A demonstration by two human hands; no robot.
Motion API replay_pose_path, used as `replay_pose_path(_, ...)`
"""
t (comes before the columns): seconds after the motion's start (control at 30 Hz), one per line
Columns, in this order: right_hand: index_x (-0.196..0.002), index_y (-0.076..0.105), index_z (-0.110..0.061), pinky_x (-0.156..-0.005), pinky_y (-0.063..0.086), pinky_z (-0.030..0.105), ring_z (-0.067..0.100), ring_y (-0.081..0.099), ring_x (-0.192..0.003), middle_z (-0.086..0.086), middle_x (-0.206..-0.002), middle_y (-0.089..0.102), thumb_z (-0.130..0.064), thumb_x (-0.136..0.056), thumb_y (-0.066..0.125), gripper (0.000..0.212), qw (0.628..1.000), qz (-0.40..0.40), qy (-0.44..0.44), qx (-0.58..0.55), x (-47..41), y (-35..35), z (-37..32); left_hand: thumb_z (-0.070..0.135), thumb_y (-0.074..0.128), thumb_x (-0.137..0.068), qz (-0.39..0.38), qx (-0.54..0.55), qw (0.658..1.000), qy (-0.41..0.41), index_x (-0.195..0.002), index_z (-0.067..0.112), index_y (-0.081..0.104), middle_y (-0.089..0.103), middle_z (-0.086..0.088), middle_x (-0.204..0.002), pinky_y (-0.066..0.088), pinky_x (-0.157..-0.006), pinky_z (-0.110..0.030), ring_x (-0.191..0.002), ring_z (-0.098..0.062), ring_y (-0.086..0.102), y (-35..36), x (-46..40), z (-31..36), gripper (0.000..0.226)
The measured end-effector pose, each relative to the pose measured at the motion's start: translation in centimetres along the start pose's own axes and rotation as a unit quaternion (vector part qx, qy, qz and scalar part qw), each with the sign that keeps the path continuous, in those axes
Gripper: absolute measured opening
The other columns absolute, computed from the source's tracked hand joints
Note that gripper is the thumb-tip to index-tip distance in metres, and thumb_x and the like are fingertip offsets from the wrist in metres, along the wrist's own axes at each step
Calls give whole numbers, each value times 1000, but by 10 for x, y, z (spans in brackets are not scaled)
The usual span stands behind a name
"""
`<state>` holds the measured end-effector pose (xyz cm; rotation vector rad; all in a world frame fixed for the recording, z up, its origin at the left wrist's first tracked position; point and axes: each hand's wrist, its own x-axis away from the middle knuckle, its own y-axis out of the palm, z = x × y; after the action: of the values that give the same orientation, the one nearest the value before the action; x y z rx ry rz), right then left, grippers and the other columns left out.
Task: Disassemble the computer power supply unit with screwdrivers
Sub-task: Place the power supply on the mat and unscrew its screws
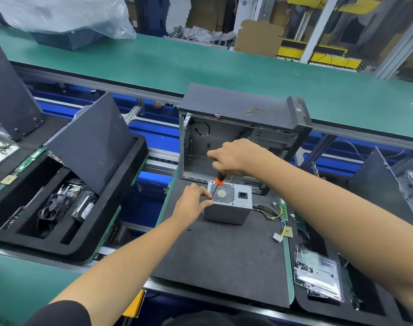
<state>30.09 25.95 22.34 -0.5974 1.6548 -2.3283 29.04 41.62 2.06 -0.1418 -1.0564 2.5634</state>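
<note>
Right up close, the dark foam surface [224, 255] carries the power supply unit [229, 203], grille face up, wires [275, 214] trailing to its right. Left hand [191, 203] pinches at the unit's near-left top corner, fingers [206, 203] closed together there. Right hand [233, 158] grips the orange-and-black screwdriver [216, 185], tip down at that corner. Behind stands the opened computer case [236, 137].

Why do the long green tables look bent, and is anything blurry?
Head view: the wide lens curves the green belt near the edges; the far background is soft and blocky; the power supply and screwdriver look sharp under even light.
</note>
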Motion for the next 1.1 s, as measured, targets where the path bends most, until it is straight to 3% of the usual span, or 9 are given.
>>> replay_pose_path(0.1,-95,45,-30,-52,28,29,20,51,-72,-5,-84,53,-33,-89,52,10,997,-28,-55,-54,-1,-5,3,37,78,-89,-4,3,1000,-4,-93,31,71,56,7,-107,53,-94,-43,-111,-12,55,-1,-1,1,10)
replay_pose_path(0.2,-104,52,-33,-52,29,28,18,52,-74,-7,-97,42,-19,-78,60,30,991,-47,-75,-98,2,-8,4,38,77,-89,-6,-3,1000,-6,-94,30,72,56,6,-109,53,-94,-44,-113,-13,54,-1,-1,1,10)
replay_pose_path(0.3,-104,50,-31,-52,31,29,20,55,-77,-7,-97,46,-25,-79,63,29,995,-45,-64,-62,3,-5,3,39,77,-89,-7,-13,1000,-8,-95,30,72,57,6,-111,53,-93,-44,-114,-12,54,-1,-1,1,12)
replay_pose_path(0.37,-95,49,-30,-54,30,29,23,55,-75,-6,-84,52,-44,-82,62,23,999,-23,-41,-5,2,-4,3,40,76,-90,-7,-16,1000,-12,-95,31,72,56,6,-111,54,-92,-44,-116,-12,54,-1,-1,2,12)
replay_pose_path(0.43,-87,48,-30,-52,27,28,22,50,-67,-7,-72,50,-50,-83,59,24,999,-8,-41,29,1,-3,4,42,76,-90,-7,-22,1000,-17,-94,33,70,55,8,-111,54,-90,-43,-116,-10,52,-2,-1,2,11)
replay_pose_path(0.63,-90,50,-31,-52,24,25,17,47,-72,-9,-93,57,-29,-77,59,15,995,29,-88,35,0,-1,6,46,72,-91,2,-34,999,-9,-88,39,61,54,13,-107,53,-84,-37,-111,-5,51,0,2,0,14)
replay_pose_path(0.93,-88,52,-30,-52,26,25,21,57,-76,-9,-87,59,-34,-72,62,20,998,57,-27,0,1,6,31,43,66,-97,18,-15,1000,-21,-97,31,60,54,16,-109,49,-77,-32,-96,-5,61,7,11,-2,13)
replay_pose_path(1.1,-90,47,-29,-61,36,32,21,53,-79,-10,-90,54,-35,-77,63,22,989,62,51,-125,4,35,42,39,58,-102,17,-46,998,-45,-99,25,56,53,9,-111,51,-78,-38,-87,-16,63,10,10,6,15)
